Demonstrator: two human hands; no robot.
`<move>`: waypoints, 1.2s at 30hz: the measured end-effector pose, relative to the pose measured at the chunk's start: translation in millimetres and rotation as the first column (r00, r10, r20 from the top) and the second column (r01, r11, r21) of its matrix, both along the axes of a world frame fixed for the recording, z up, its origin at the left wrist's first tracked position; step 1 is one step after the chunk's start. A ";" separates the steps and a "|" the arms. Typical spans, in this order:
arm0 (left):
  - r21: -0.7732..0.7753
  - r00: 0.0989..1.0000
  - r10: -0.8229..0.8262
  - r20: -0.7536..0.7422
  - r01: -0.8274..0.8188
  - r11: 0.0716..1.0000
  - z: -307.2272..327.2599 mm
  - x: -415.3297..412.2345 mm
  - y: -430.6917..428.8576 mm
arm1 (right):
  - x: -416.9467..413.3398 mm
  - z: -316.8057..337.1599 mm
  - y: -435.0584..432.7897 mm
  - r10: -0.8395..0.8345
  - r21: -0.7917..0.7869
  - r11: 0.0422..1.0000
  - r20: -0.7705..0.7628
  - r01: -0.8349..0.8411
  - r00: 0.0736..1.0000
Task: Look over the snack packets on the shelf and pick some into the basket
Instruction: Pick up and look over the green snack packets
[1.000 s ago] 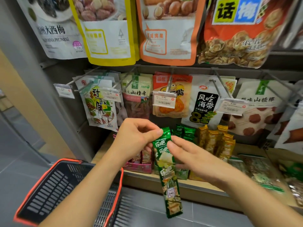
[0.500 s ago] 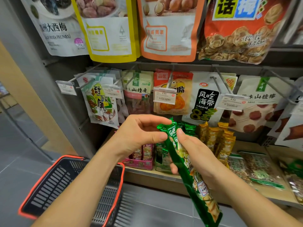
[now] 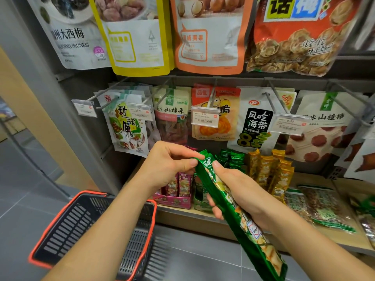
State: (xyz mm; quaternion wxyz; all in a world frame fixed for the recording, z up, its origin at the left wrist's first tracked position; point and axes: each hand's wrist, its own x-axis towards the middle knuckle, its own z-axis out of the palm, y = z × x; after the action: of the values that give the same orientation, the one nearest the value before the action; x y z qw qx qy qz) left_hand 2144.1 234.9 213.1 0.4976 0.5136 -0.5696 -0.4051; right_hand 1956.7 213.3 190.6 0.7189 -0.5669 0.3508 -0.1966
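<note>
packet [image 3: 263, 252] held slanted before shelf [image 3: 182, 218], top end pinched by thumb and forefinger of left hand [image 3: 170, 165], middle gripped by curled fingers of right hand [image 3: 237, 191], basket [image 3: 67, 230] seen under left forearm

light: bright, even, soft shadows | glare: faint on pouches | edges: wide-angle bending, slight blur

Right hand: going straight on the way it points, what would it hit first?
Probably the left hand, pinching the top of the green packet just ahead of the right hand; depth is unclear.
</note>
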 end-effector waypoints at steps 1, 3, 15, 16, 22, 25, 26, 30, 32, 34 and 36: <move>0.002 1.000 -0.003 -0.008 0.003 1.000 -1.2 0.3 -0.6 | -0.2 -0.4 -0.6 0.002 -0.003 1.000 0.007 -0.002 1.000; 0.010 0.999 -0.003 -0.034 0.004 1.000 -5.1 0.9 -2.0 | -1.5 -0.6 -2.3 0.006 -0.033 0.999 0.020 -0.006 1.000; 0.080 0.980 -0.089 -0.177 0.105 0.991 -11.7 2.8 -5.4 | -11.1 -8.4 -11.8 -0.143 -0.572 0.816 -0.049 0.089 0.988; 0.075 0.984 -0.086 -0.154 0.098 0.992 -12.5 1.8 -5.3 | -11.8 -8.3 -12.6 -0.142 -0.597 0.799 -0.063 0.077 0.988; -0.011 0.993 0.108 -0.042 -0.108 0.994 -16.1 -5.2 -10.3 | -15.2 -6.0 -14.4 -0.098 -0.611 0.792 -0.124 0.002 0.987; -0.034 0.990 0.135 -0.037 -0.136 0.990 -16.3 -3.3 -11.2 | -20.5 -0.2 -15.6 0.076 -0.472 0.869 -0.172 -0.150 0.982; -0.040 0.991 0.136 -0.020 -0.137 0.990 -17.5 -2.8 -11.4 | -22.4 0.6 -16.2 0.100 -0.456 0.872 -0.190 -0.178 0.977; 0.029 0.997 0.046 -0.057 -0.045 0.999 -18.9 -1.9 -10.5 | -25.7 0.8 -17.9 -0.032 -0.569 0.816 -0.218 -0.100 0.975; 0.043 0.999 -0.005 0.040 0.004 0.999 -18.5 -3.8 -9.5 | -25.2 -1.7 -17.6 -0.080 -0.602 0.795 -0.222 -0.072 0.972; 0.001 0.981 0.011 0.192 -0.012 1.000 -18.7 -9.5 -8.7 | -24.3 -6.7 -16.0 -0.115 -0.643 0.762 -0.255 -0.080 0.960; -0.050 0.965 0.073 0.253 -0.062 0.997 -20.6 -12.8 -10.5 | -22.4 -9.5 -13.2 -0.135 -0.668 0.739 -0.275 -0.088 0.952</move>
State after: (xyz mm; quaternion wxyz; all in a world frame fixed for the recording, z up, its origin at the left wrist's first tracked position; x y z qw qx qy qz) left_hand 2131.3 224.4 192.5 0.4445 0.5699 -0.6193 -0.3067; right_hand 1934.3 200.1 181.1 0.3997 -0.8069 0.3698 -0.2289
